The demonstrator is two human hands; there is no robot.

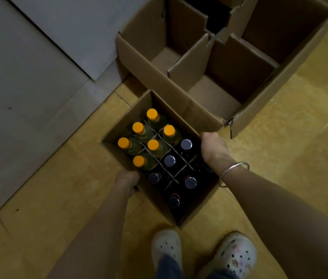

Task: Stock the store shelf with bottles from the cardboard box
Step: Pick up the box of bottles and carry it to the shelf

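Left of box, left hand (127, 181) curling round lower wall of cardboard box (119, 129), gripping it. Between hands, box sitting low by feet, full. Orange-cap bottles (152, 114) standing far from arms, dark-cap bottles (190, 182) standing closer, card dividers (176, 170) keeping them apart so none are knocking. Right hand (213, 148) closing over opposite wall, gripping too. Probably two hands sharing heavy load. Beyond right hand, big empty box (153, 63) lying open. Shelf not showing.

dim light, yellowish tiled floor (58, 198), grey wall panels (28, 67) on the left, empty divided cardboard carton (159, 81) behind
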